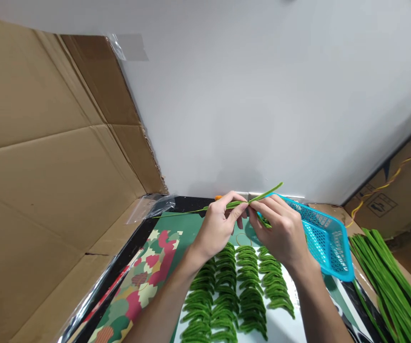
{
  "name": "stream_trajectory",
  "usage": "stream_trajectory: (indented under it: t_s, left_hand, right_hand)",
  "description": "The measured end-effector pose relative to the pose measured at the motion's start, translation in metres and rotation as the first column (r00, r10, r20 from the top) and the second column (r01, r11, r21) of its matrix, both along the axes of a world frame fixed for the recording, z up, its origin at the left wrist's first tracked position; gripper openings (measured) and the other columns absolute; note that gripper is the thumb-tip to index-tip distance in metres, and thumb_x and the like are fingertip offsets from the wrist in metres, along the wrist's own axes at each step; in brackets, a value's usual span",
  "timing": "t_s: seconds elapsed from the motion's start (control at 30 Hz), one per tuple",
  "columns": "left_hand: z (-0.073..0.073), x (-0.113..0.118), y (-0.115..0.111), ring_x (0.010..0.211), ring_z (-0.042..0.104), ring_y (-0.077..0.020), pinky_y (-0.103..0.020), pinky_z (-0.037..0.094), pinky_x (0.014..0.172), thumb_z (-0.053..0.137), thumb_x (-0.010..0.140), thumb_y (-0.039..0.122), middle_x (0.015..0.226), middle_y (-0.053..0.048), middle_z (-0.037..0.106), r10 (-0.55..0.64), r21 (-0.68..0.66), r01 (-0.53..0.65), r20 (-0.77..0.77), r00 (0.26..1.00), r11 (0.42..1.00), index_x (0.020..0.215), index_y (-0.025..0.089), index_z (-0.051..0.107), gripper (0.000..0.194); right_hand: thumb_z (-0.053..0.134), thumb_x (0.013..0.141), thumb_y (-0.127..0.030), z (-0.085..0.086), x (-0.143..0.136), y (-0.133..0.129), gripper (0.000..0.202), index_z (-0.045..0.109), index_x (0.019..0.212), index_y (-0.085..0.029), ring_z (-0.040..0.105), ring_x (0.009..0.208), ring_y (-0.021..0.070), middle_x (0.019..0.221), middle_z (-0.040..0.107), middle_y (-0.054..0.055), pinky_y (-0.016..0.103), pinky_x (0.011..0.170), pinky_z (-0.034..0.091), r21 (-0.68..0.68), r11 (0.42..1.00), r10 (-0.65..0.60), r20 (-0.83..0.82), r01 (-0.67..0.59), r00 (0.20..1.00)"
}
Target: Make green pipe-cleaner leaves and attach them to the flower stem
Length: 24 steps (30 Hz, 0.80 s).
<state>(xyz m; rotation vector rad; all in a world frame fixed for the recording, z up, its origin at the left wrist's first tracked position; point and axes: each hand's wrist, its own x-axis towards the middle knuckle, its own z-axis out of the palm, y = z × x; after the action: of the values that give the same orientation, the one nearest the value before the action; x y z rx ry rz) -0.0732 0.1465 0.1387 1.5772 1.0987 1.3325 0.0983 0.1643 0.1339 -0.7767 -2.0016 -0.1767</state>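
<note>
A green pipe cleaner is held between both hands above the work surface. One fuzzy end points up to the right, and a thin strand runs out to the left. My left hand pinches it between thumb and fingers. Right beside it, my right hand grips the same piece, fingertips nearly touching those of the left. Below the hands, several columns of short curved green pipe cleaner pieces lie on a white board. The exact join between the fingertips is hidden.
A blue plastic basket stands at the right, partly behind my right hand. Long green pipe cleaners lie bundled farther right. A patterned sheet covers part of the green mat. Cardboard walls off the left side.
</note>
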Motion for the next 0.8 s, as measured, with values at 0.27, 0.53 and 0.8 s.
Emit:
stream_trajectory:
  t_s: [0.27,0.53,0.8]
  left_hand:
    - [0.002,-0.005,0.001,0.055,0.055,-0.0098,-0.02,0.045,0.055,0.066,0.101,0.044,0.07,0.002,0.062,0.014,0.019,-0.012,-0.074,0.997,1.0,0.1,0.021,0.07,0.023]
    - [0.014,-0.017,0.002,0.047,0.052,-0.01,-0.019,0.04,0.045,0.074,0.094,0.045,0.06,0.001,0.063,-0.077,-0.103,0.068,-0.089,0.993,0.992,0.092,0.017,0.072,0.029]
    - [0.01,-0.018,0.003,0.048,0.054,-0.0097,-0.018,0.039,0.046,0.07,0.098,0.045,0.059,0.003,0.061,-0.14,-0.119,0.127,-0.099,0.985,0.985,0.097,0.017,0.067,0.028]
  right_hand:
    - [0.058,0.102,-0.013,0.003,0.007,0.001,0.019,0.074,0.096,-0.019,0.066,0.079,0.0207,0.087,0.076,0.007,0.036,0.071,0.053,-0.062,0.997,0.053,0.008,-0.052,0.999]
    - [0.062,0.101,-0.015,0.002,0.021,0.001,0.018,0.077,0.101,-0.023,0.073,0.079,0.0182,0.092,0.08,0.003,0.032,0.072,0.057,-0.117,0.985,0.129,0.025,-0.125,0.991]
    - [0.064,0.102,-0.02,0.006,0.021,-0.002,0.013,0.076,0.096,-0.02,0.074,0.076,0.0178,0.088,0.079,0.004,0.029,0.07,0.053,-0.096,0.994,0.061,0.045,-0.057,0.997]
